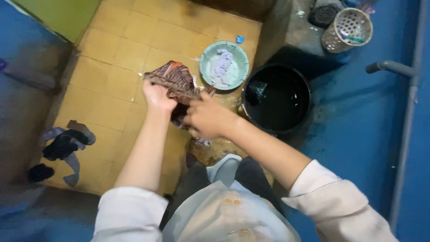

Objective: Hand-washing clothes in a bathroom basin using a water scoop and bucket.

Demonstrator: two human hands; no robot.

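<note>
I see my left hand (pixel 157 96) closed tight on one end of a wet cloth (pixel 174 80). The cloth is brown with a dark pattern. My right hand (pixel 207 118) is closed on the other end, a bit lower. Both hands pinch it hard, so the cloth is bunched up between them. It sits in the middle of the frame, held up over the floor (pixel 112 67).

The floor is made of yellow tiles and looks wet under my hands. Just past the cloth, up and to the right, is a green bowl (pixel 224 65) with a pale, soapy cloth lump in it. Next to the bowl, on the right, is a black bucket (pixel 276 98) full of water. A small dark thing sits in the water, but I cannot tell what it is.

In the upper right of the frame a basket (pixel 347 30) lies tipped on a grey ledge. A grey pipe (pixel 405 121) runs down the blue wall on the right. At the lower left a pile of dark clothes (pixel 62 145) lies on the floor.
</note>
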